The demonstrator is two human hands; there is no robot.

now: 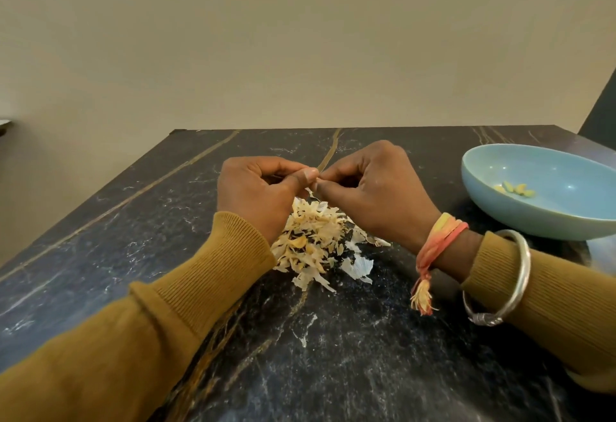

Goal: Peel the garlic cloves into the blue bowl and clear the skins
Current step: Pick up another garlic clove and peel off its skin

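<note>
Head view: 2 hands busy above the skins.
Left hand [256, 190] and right hand [375, 188] meet fingertip to fingertip, both curled tight, pinching a garlic clove [312, 188] (nearly hidden) over the skin pile [313, 243] on the dark table [333, 348]; peeled cloves [516, 189] sit in the blue bowl [483, 163], off right.

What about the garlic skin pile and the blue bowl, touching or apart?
Apart. The head view shows the right hand and dark tabletop lying between the skin pile and the blue bowl.
</note>
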